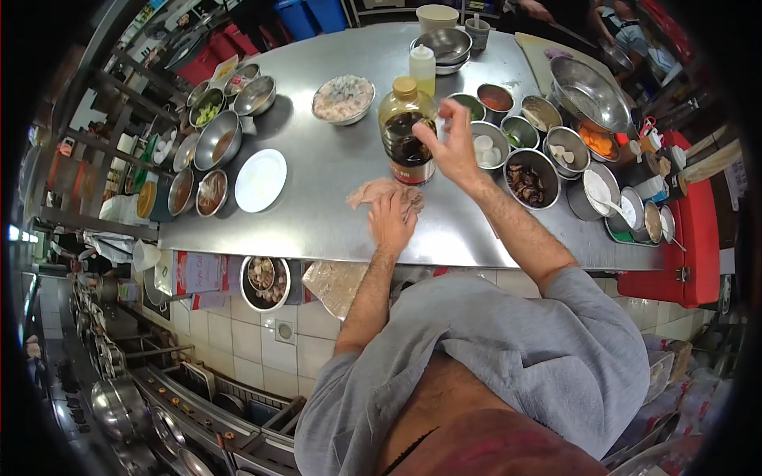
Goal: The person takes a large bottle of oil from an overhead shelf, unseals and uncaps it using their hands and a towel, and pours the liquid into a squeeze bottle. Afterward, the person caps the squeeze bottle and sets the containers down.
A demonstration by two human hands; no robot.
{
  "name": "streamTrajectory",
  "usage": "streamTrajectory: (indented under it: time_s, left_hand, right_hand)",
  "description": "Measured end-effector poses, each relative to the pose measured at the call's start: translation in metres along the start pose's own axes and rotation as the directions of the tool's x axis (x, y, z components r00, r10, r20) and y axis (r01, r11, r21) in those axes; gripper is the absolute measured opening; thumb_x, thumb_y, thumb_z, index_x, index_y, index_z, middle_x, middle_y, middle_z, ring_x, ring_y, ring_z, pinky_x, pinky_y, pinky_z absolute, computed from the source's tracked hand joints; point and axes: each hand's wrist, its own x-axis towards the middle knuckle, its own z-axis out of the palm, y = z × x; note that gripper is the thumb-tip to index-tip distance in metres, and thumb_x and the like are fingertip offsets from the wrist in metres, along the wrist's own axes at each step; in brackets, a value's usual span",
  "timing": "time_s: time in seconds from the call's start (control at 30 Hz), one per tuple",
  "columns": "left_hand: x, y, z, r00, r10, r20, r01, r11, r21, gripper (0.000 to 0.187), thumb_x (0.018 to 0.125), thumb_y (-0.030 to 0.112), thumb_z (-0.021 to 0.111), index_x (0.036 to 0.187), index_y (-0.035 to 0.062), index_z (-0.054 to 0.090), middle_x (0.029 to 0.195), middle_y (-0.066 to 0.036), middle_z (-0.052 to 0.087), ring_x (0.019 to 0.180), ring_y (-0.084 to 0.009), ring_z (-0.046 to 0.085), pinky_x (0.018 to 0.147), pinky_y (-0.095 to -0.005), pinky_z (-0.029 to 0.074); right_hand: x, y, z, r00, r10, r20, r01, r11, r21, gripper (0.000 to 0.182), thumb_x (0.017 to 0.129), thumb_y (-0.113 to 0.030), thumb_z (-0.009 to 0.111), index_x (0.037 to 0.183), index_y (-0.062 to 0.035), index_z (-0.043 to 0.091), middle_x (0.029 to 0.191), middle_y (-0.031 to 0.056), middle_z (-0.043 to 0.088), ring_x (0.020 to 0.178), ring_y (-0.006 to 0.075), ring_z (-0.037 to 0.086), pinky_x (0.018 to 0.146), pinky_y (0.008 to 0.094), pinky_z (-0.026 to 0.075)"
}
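Note:
On the steel table, my left hand [390, 224] rests on a crumpled tan cloth [367, 192], its fingers bent over the folds. My right hand [455, 149] is raised beside a large clear jug [402, 131] of dark sauce with a yellow cap. Thumb and fingers are apart there, and the thumb overlaps the jug's side in this view. Behind the jug stands a squeeze bottle [423, 70] of pale yellow liquid. Left of it is a bowl of pale, minced-looking food [344, 97]. A bowl of white pieces [486, 147] sits just right of my right hand.
A white plate [261, 181] lies to the left, near several steel bowls [217, 141]. Along the right are containers of dark brown pieces [529, 181], orange slices [597, 143] and white powder [601, 187]. A large steel bowl [589, 94] stands behind them. Other people are at the far edge.

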Motion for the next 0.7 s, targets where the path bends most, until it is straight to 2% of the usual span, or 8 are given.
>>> streamTrajectory:
  time_s: [0.03, 0.07, 0.1, 0.17, 0.23, 0.3, 0.53, 0.7]
  left_hand:
    - [0.002, 0.001, 0.001, 1.0, 0.01, -0.003, -0.01, 1.0, 0.002, 0.05, 0.069, 0.024, 0.068, 0.115, 0.0088, 0.053, 0.116, -0.009, 0.05, 0.112, -0.0294, 0.041, 0.092, -0.0445, 0.033]
    - [0.001, -0.001, 0.002, 1.0, 0.008, 0.006, -0.008, 1.0, 0.002, 0.051, 0.069, 0.025, 0.068, 0.116, 0.0091, 0.053, 0.117, -0.009, 0.05, 0.114, -0.0292, 0.04, 0.092, -0.0442, 0.033]
    - [-0.001, -0.003, 0.003, 1.0, 0.003, 0.02, -0.004, 1.0, 0.003, 0.052, 0.07, 0.026, 0.068, 0.117, 0.0094, 0.053, 0.118, -0.009, 0.049, 0.115, -0.0289, 0.04, 0.092, -0.044, 0.033]
    - [-0.004, -0.005, 0.005, 1.0, 0.011, 0.021, -0.011, 1.0, 0.014, 0.052, 0.07, 0.026, 0.068, 0.116, 0.0092, 0.053, 0.118, -0.009, 0.05, 0.114, -0.029, 0.04, 0.092, -0.0439, 0.033]
    - [-0.001, -0.005, 0.008, 0.998, 0.055, 0.029, -0.055, 0.998, 0.004, 0.051, 0.069, 0.025, 0.068, 0.116, 0.0091, 0.053, 0.118, -0.009, 0.05, 0.113, -0.0291, 0.041, 0.093, -0.0437, 0.033]
    - [-0.002, -0.003, 0.007, 0.999, 0.049, -0.015, -0.049, 0.999, 0.021, 0.049, 0.07, 0.026, 0.068, 0.113, 0.008, 0.055, 0.116, -0.01, 0.052, 0.112, -0.0301, 0.043, 0.093, -0.0437, 0.033]
    - [-0.003, -0.001, 0.007, 0.999, 0.05, 0.003, -0.05, 0.996, 0.072, 0.046, 0.073, 0.029, 0.067, 0.112, 0.0076, 0.056, 0.114, -0.009, 0.054, 0.111, -0.0301, 0.044, 0.093, -0.0449, 0.033]
    - [-0.004, -0.001, 0.007, 0.998, 0.06, 0.002, -0.06, 0.996, 0.069, 0.047, 0.073, 0.029, 0.067, 0.113, 0.0081, 0.056, 0.115, -0.009, 0.053, 0.111, -0.0301, 0.043, 0.092, -0.045, 0.033]
  right_hand:
    - [0.012, -0.011, -0.012, 0.964, -0.262, -0.054, 0.245, 0.946, -0.213, 0.061, 0.079, -0.026, 0.07, 0.124, -0.0009, 0.039, 0.1, 0.0127, 0.049, 0.091, 0.019, 0.051, 0.079, 0.0305, 0.043]
    - [0.03, -0.025, -0.019, 0.937, -0.348, -0.025, 0.343, 0.931, -0.124, 0.054, 0.083, -0.023, 0.064, 0.13, -0.0078, 0.042, 0.113, 0.0159, 0.047, 0.104, 0.0267, 0.049, 0.087, 0.0364, 0.042]
    - [0.049, -0.037, -0.024, 0.938, -0.344, -0.032, 0.338, 0.933, -0.127, 0.054, 0.083, -0.023, 0.064, 0.13, -0.0078, 0.042, 0.113, 0.0159, 0.047, 0.104, 0.0267, 0.049, 0.087, 0.0364, 0.042]
    - [0.074, -0.051, -0.025, 0.811, -0.486, 0.324, 0.538, 0.838, -0.088, 0.033, 0.087, -0.024, 0.057, 0.114, -0.0048, 0.054, 0.108, 0.0176, 0.052, 0.103, 0.034, 0.049, 0.089, 0.041, 0.041]
    - [0.09, -0.05, -0.019, 0.745, -0.267, 0.611, 0.454, 0.874, -0.172, 0.026, 0.089, -0.021, 0.053, 0.109, -0.0069, 0.06, 0.108, 0.0124, 0.055, 0.1, 0.0296, 0.053, 0.086, 0.0377, 0.044]
    - [0.093, -0.043, -0.015, 0.74, -0.352, 0.573, 0.518, 0.842, -0.151, 0.022, 0.086, -0.021, 0.057, 0.101, -0.0057, 0.064, 0.099, 0.0115, 0.058, 0.095, 0.0291, 0.056, 0.083, 0.0369, 0.045]
    - [0.059, -0.019, 0.015, 0.854, -0.519, 0.032, 0.519, 0.849, -0.094, 0.02, 0.081, -0.016, 0.063, 0.099, -0.008, 0.064, 0.098, 0.0064, 0.059, 0.086, 0.0252, 0.053, 0.078, 0.0362, 0.045]
    - [0.028, -0.02, 0.011, 0.878, -0.476, 0.052, 0.475, 0.85, -0.229, 0.038, 0.079, -0.023, 0.066, 0.112, -0.0092, 0.055, 0.114, 0.0093, 0.049, 0.095, 0.0262, 0.05, 0.087, 0.0398, 0.039]
